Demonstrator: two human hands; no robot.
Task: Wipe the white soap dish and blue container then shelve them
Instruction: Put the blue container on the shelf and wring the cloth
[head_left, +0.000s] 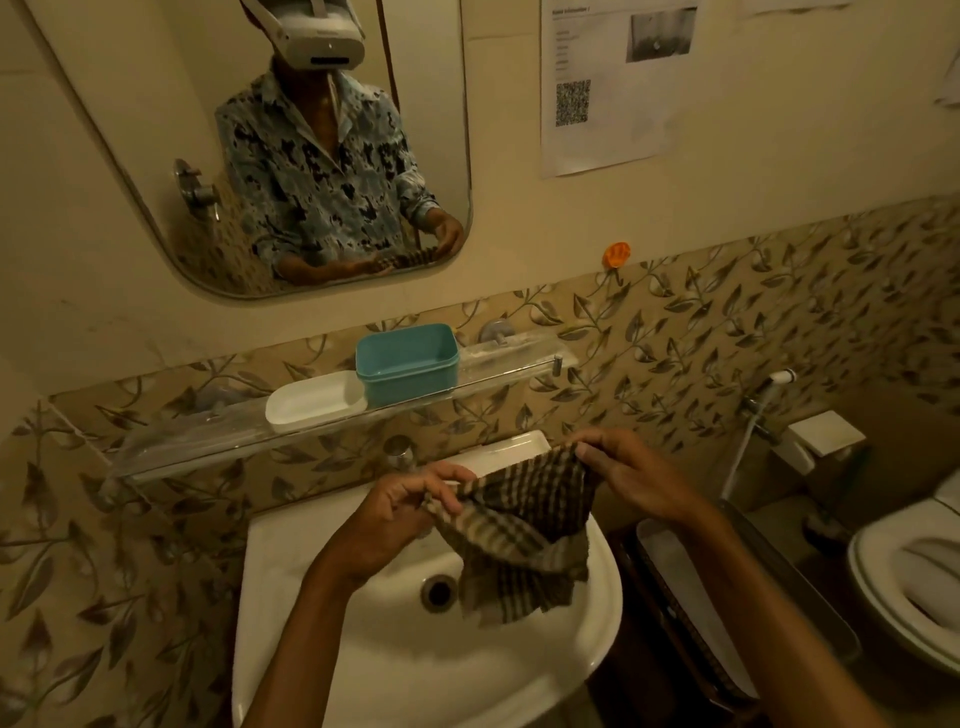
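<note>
Soap dish (314, 401) touching blue container (407, 364) on shelf (218, 441); both hands (410, 501) (631, 475) pinching cloth (519, 540).

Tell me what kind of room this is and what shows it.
A small bathroom, most likely in a home. A white washbasin sits below a wall mirror, with a toilet to the right. Both hands hold a checked cloth over the basin.

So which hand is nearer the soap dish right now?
Left. The left hand grips the cloth over the sink, just below and right of the soap dish on the shelf. The right hand is farther right.
</note>
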